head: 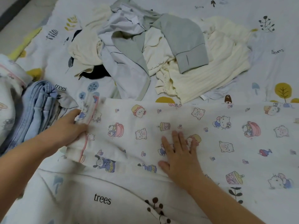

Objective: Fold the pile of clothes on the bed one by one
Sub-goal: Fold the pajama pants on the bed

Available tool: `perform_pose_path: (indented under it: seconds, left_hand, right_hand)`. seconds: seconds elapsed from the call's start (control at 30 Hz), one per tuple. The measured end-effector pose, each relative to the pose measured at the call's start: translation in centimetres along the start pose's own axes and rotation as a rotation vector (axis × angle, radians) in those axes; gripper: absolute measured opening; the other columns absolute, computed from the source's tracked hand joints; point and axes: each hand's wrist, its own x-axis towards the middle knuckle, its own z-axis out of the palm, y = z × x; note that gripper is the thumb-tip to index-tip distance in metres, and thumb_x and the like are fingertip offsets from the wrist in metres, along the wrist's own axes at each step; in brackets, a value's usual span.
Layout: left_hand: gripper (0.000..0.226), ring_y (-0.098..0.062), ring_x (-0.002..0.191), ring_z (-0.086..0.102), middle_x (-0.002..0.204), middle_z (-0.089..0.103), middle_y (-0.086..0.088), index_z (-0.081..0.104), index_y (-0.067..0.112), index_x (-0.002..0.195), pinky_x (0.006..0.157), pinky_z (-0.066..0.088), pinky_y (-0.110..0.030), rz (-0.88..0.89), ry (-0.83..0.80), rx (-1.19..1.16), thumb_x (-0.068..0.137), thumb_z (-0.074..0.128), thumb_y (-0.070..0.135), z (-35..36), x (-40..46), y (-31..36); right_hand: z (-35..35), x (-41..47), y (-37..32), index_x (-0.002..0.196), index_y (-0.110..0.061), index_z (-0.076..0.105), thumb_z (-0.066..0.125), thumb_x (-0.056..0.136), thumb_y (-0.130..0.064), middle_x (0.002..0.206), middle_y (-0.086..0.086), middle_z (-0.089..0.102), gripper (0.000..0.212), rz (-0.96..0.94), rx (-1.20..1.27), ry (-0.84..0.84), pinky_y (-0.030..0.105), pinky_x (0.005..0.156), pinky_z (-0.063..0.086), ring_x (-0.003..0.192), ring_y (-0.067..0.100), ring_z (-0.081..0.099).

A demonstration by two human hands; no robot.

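A white cartoon-print garment (210, 136) with pink piping lies spread flat across the bed in front of me. My left hand (71, 126) grips its pink-trimmed left end, which is bunched and lifted a little. My right hand (179, 154) presses flat on the middle of the cloth with straight fingers. Behind it sits the unfolded pile of clothes (153, 49): cream knitwear, a grey-green and pale lilac jacket, and something black underneath.
Folded light-blue denim (37, 107) is stacked at the left, beside another cartoon-print bundle (8, 88) at the left edge. The bedsheet (103, 199) has tree and mushroom prints. The bed's edge and floor show at the top left.
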Motion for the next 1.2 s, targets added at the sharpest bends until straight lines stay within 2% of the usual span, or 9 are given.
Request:
perform_pose_path:
  seconds: [0.23,0.37,0.53,0.63,0.77,0.83,0.93,1.07,1.2]
  left_hand:
    - [0.036,-0.02,0.064,0.061,0.08,0.062,-0.002,0.044,0.03,0.117,0.059,0.049,-0.031,0.262,-0.049,-0.079,0.086,0.058,0.017,3.5,-5.3,8.8]
    - [0.048,-0.012,0.058,0.056,0.082,0.055,0.004,0.035,0.028,0.132,0.047,0.042,-0.024,0.347,-0.129,0.026,0.088,0.054,0.025,9.7,-7.5,12.8]
    - [0.05,-0.023,0.077,0.058,0.087,0.051,0.001,0.033,0.022,0.132,0.071,0.052,-0.035,0.418,-0.186,0.048,0.086,0.053,0.023,18.0,-9.7,15.8]
    - [0.046,-0.027,0.085,0.061,0.086,0.052,0.0,0.035,0.023,0.132,0.08,0.052,-0.041,0.44,-0.24,-0.009,0.089,0.052,0.024,22.3,-10.7,16.6]
    - [0.041,-0.021,0.101,0.055,0.116,0.055,-0.004,0.042,0.02,0.135,0.092,0.047,-0.034,0.479,-0.343,0.015,0.095,0.046,0.028,26.0,-10.7,15.9]
    - [0.035,-0.02,0.108,0.05,0.122,0.053,-0.005,0.05,0.013,0.129,0.094,0.039,-0.027,0.591,-0.193,0.105,0.095,0.046,0.022,26.2,-10.1,14.8]
    - [0.033,-0.032,0.113,0.049,0.125,0.052,-0.017,0.056,0.005,0.12,0.093,0.04,-0.036,0.74,0.014,0.345,0.089,0.052,0.016,25.9,-8.9,13.3]
    - [0.054,-0.021,0.144,0.008,0.157,0.005,-0.007,0.017,0.02,0.148,0.115,0.014,-0.037,0.719,-0.07,0.652,0.097,0.03,0.035,26.2,-7.9,11.8]
    - [0.056,-0.023,0.145,-0.006,0.158,-0.008,-0.006,0.007,0.024,0.15,0.116,0.001,-0.041,0.712,-0.074,0.657,0.099,0.026,0.038,26.4,-7.7,11.7]
  right_hand:
    - [-4.8,-2.8,5.6,0.143,-0.022,0.033,0.043,0.095,-0.031,0.154,0.005,0.022,0.05,0.084,0.183,0.169,0.031,0.113,0.015,0.141,0.019,0.02]
    - [-5.6,-5.1,9.9,0.141,-0.015,0.037,0.043,0.096,-0.026,0.15,0.01,0.029,0.047,0.225,0.137,0.155,0.033,0.111,0.022,0.137,0.024,0.028]
    - [-5.3,-7.2,13.7,0.119,-0.001,0.059,0.062,0.083,-0.007,0.123,0.023,0.054,0.036,0.362,0.215,0.231,0.046,0.093,0.042,0.114,0.041,0.049]
    - [-5.2,-8.0,15.3,0.116,-0.001,0.06,0.061,0.083,-0.007,0.119,0.021,0.055,0.033,0.407,0.222,0.236,0.045,0.09,0.042,0.11,0.039,0.049]
    - [-4.7,-8.0,16.6,0.132,-0.013,0.047,0.048,0.092,-0.018,0.133,0.009,0.045,0.04,0.424,0.339,0.239,0.032,0.098,0.033,0.121,0.025,0.041]
    - [-4.6,-7.4,16.2,0.133,-0.015,0.046,0.044,0.095,-0.023,0.129,0.007,0.049,0.039,0.455,0.489,0.29,0.029,0.092,0.034,0.116,0.022,0.045]
    - [-4.2,-6.0,13.9,0.134,-0.018,0.039,0.044,0.095,-0.034,0.123,0.003,0.049,0.043,0.431,0.711,0.343,0.025,0.083,0.033,0.103,0.014,0.046]
    - [-3.2,-3.7,11.1,0.14,-0.016,0.027,0.054,0.091,-0.024,0.132,0.003,0.04,0.056,0.386,0.816,0.293,0.024,0.096,0.034,0.113,0.013,0.041]
    - [-3.3,-3.5,13.1,0.137,-0.019,0.031,0.049,0.092,-0.014,0.128,0.004,0.044,0.049,0.457,0.757,0.437,0.025,0.09,0.034,0.116,0.02,0.045]
